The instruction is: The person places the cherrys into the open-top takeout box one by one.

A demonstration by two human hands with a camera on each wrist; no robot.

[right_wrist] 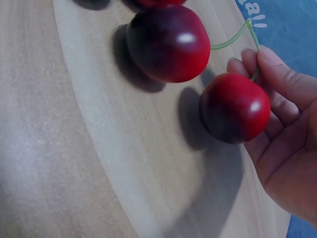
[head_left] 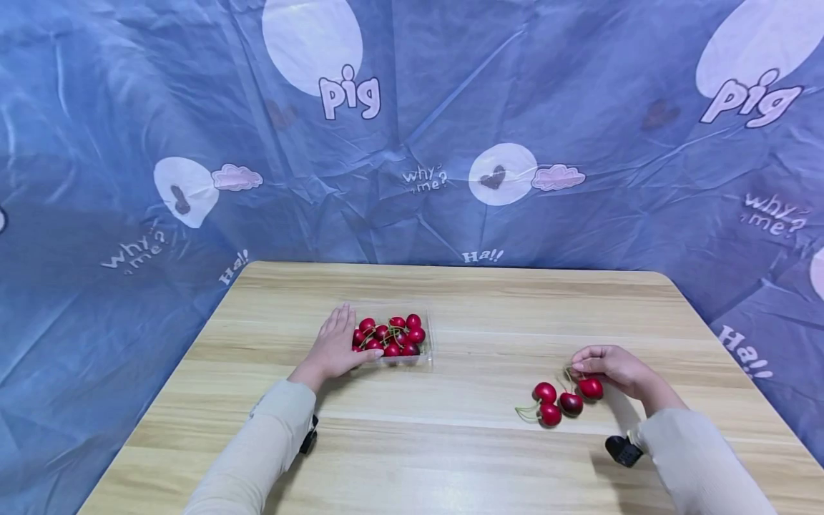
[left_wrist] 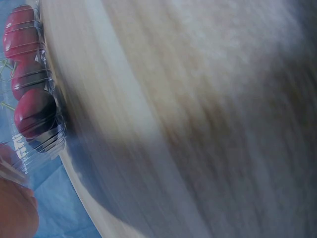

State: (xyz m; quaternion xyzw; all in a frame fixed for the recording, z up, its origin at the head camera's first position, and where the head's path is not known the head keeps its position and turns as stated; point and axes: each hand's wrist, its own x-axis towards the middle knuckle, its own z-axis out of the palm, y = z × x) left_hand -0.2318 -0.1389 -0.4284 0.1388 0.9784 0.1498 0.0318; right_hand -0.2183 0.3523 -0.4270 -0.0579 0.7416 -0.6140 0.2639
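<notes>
My left hand [head_left: 335, 349] rests with straight fingers over the left end of a clear plastic box [head_left: 430, 342]; its thumb lies along the front rim. Several red cherries [head_left: 391, 350] with green stems fill the box. At the right, my right hand [head_left: 619, 370] pinches the joined green stems [right_wrist: 233, 42] of two cherries between thumb and fingertips. One of them, a bright red cherry [right_wrist: 237, 108], hangs by the fingers; the darker cherry [right_wrist: 171, 44] is beside it, close over the table. Another pair of cherries [head_left: 550, 414] lies just left of these, stems pointing left.
The light wooden table [head_left: 412, 443] reaches back to a blue printed cloth [head_left: 412, 214] that hangs behind it and along both sides. Black straps with small devices [head_left: 623, 451] sit at both sleeve cuffs. The box stands towards the table's back, left of the loose cherries.
</notes>
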